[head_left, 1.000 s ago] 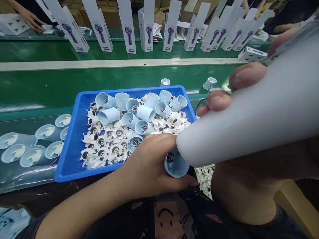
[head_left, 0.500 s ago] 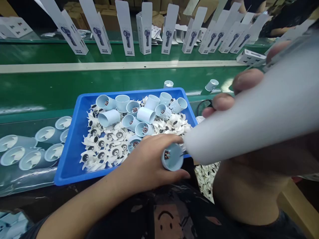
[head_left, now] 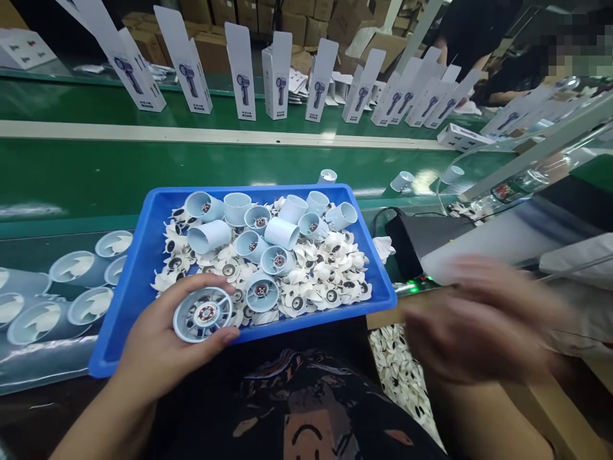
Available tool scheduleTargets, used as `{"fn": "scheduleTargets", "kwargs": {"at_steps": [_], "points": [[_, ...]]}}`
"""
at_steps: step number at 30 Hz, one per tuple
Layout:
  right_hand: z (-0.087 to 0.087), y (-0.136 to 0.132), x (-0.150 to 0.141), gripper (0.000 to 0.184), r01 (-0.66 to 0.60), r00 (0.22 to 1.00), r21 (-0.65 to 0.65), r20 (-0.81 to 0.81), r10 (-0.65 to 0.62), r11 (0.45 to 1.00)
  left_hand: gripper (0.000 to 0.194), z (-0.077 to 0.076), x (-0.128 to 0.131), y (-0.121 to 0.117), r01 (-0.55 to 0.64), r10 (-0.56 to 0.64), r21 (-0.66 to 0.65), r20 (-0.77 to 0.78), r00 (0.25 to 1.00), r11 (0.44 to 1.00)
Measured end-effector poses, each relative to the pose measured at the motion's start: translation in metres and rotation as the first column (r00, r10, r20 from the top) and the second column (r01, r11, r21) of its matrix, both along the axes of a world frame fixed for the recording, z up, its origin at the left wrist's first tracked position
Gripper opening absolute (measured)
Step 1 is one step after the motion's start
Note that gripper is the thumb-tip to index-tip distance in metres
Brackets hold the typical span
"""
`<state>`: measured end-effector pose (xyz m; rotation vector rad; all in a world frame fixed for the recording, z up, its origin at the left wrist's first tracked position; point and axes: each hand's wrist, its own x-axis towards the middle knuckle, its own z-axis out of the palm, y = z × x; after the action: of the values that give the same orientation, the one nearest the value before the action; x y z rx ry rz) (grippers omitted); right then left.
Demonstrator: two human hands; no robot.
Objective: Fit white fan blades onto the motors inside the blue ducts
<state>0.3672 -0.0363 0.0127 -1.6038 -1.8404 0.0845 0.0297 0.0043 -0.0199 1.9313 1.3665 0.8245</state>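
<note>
My left hand point(head_left: 167, 338) is closed around a light blue fan housing point(head_left: 181, 314) in front of the blue tray point(head_left: 122, 275). Its open end faces me, showing spokes and a motor stator with copper windings at the centre. My right hand point(head_left: 483, 319), smeared by motion, is off to the right of the tray; whether it grips anything cannot be made out. Just beyond it shows a whitish, tapered, bottle-like thing point(head_left: 483, 237), partly hidden by the fingers. Inside the tray, several light blue housings point(head_left: 282, 233) lie on a heap of white fan blades point(head_left: 330, 268).
Housings with white blades inside point(head_left: 79, 268) lie left of the tray. Open printed cartons point(head_left: 244, 96) line the far side of the green conveyor point(head_left: 191, 160). A black box point(head_left: 426, 233) with green lights stands right. More blades point(head_left: 400, 364) lie below. Another person point(head_left: 472, 38) is behind.
My left hand has moved left with the housing, turning its open end toward me. The whitish tapered thing has moved from close before me to the right, and my right hand has lowered.
</note>
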Motion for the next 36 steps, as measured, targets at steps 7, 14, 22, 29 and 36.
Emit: {"fn": "scheduleTargets", "kwargs": {"at_steps": [7, 14, 22, 29, 36], "points": [[-0.019, 0.051, -0.068, 0.02, -0.068, 0.634, -0.548, 0.622, 0.46, 0.834, 0.057, -0.013, 0.0, -0.006, 0.053, -0.053, 0.011, 0.109, 0.993, 0.999], [-0.015, 0.06, -0.089, 0.008, 0.072, 0.525, -0.602, 0.701, 0.483, 0.795, 0.044, -0.009, -0.011, -0.019, -0.001, 0.007, -0.043, 0.142, 0.99, 0.999], [0.028, 0.047, -0.082, 0.018, -0.079, 0.824, -0.522, 0.446, 0.35, 0.849, 0.052, 0.0, -0.005, -0.019, 0.111, -0.115, 0.037, 0.109, 0.987, 0.993], [0.031, 0.007, -0.117, 0.019, -0.511, 0.853, -0.175, 0.022, 0.522, 0.842, 0.031, 0.012, 0.03, -0.006, 0.264, -0.26, 0.271, -0.052, 0.964, 0.926], [0.027, 0.02, -0.119, 0.02, -0.553, 0.833, -0.138, -0.084, 0.546, 0.822, 0.026, 0.016, 0.033, -0.012, 0.171, -0.153, 0.417, -0.078, 0.985, 0.893]]}}
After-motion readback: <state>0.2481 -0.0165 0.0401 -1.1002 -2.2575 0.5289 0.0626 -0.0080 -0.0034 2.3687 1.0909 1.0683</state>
